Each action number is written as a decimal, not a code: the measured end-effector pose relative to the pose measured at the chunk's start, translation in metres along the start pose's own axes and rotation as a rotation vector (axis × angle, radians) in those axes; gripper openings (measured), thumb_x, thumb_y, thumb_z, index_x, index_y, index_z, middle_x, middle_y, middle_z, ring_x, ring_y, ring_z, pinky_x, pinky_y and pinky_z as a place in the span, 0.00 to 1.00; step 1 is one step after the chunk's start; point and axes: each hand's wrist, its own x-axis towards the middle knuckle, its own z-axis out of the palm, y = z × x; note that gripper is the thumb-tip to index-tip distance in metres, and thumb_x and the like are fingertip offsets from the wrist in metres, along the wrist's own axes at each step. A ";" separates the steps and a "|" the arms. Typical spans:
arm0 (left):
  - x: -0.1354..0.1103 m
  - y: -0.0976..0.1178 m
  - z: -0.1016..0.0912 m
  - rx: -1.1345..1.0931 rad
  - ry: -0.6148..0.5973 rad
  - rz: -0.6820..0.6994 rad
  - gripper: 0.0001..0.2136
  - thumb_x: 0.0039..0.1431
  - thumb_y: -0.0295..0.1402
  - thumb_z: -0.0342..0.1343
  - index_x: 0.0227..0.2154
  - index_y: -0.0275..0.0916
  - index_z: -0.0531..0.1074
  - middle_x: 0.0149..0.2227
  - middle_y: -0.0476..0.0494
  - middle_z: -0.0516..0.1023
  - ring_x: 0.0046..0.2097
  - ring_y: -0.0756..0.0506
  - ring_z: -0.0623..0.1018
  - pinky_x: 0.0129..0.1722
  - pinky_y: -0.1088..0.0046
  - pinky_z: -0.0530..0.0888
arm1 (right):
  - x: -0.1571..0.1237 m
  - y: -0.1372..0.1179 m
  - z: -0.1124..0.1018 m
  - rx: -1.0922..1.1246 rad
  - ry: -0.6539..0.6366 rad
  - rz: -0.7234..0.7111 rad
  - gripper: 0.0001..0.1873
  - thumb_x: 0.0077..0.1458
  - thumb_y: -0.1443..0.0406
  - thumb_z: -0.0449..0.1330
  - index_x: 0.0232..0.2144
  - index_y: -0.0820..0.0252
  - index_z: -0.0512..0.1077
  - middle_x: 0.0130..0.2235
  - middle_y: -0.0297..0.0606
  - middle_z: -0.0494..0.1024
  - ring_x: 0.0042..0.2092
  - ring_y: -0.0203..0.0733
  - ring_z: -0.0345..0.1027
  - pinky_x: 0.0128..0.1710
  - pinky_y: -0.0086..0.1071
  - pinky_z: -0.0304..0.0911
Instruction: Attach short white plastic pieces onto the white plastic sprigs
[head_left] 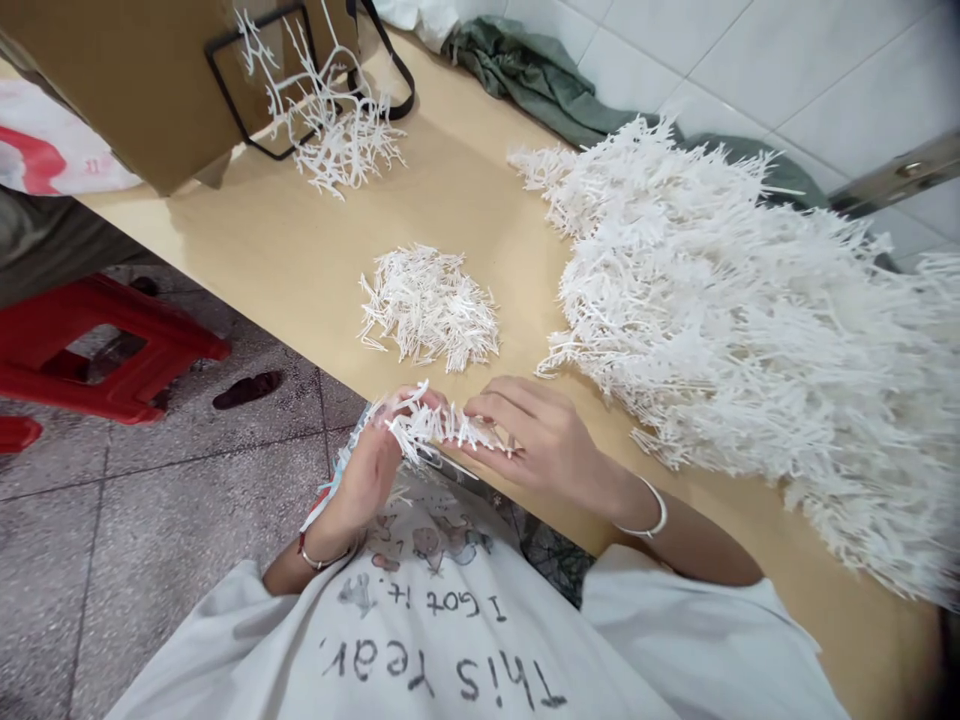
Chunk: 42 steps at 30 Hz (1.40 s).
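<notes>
A bundle of thin white branched plastic pieces (427,428) is held between my hands at the table's near edge, in front of my shirt. My left hand (369,470) is closed around the bundle's left end, and some tips stick out past the thumb. From the right, my right hand (551,435) pinches the other end between thumb and fingers. Just beyond my hands lies a small pile of short white sticks (431,310). To the right spreads a large heap of white branched pieces (720,310).
Bare branched white frames (345,130) lie by a black wire stand (217,75) and a cardboard box (142,90) at the back left. Dark green cloth (525,75) runs along the tiled wall. A red stool (112,345) and a dark shoe (247,390) are on the floor.
</notes>
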 end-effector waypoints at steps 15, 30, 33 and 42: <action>-0.022 0.035 -0.015 0.593 -0.185 0.108 0.12 0.60 0.28 0.49 0.39 0.43 0.77 0.43 0.41 0.75 0.47 0.44 0.72 0.48 0.69 0.66 | -0.010 0.003 0.009 -0.229 0.359 -0.261 0.03 0.54 0.68 0.59 0.32 0.53 0.68 0.34 0.35 0.76 0.38 0.38 0.66 0.37 0.35 0.63; -0.023 0.033 -0.030 0.270 -0.229 -0.118 0.13 0.62 0.29 0.47 0.40 0.42 0.78 0.47 0.41 0.75 0.49 0.43 0.74 0.48 0.71 0.70 | -0.004 -0.011 0.010 0.142 0.207 -0.250 0.07 0.56 0.73 0.55 0.38 0.64 0.69 0.34 0.43 0.77 0.36 0.37 0.71 0.33 0.30 0.70; -0.024 0.036 -0.034 0.230 -0.280 -0.172 0.14 0.61 0.28 0.48 0.46 0.43 0.74 0.48 0.40 0.74 0.46 0.44 0.75 0.40 0.74 0.73 | -0.005 -0.017 0.012 0.412 0.211 -0.072 0.11 0.53 0.77 0.55 0.38 0.63 0.69 0.35 0.41 0.76 0.36 0.34 0.71 0.34 0.26 0.69; -0.018 0.033 -0.033 0.724 -0.358 0.249 0.18 0.48 0.27 0.62 0.45 0.43 0.73 0.48 0.40 0.71 0.51 0.41 0.70 0.49 0.65 0.69 | 0.000 -0.025 0.020 1.202 0.040 0.583 0.02 0.53 0.71 0.59 0.32 0.62 0.71 0.31 0.33 0.74 0.31 0.28 0.68 0.30 0.23 0.65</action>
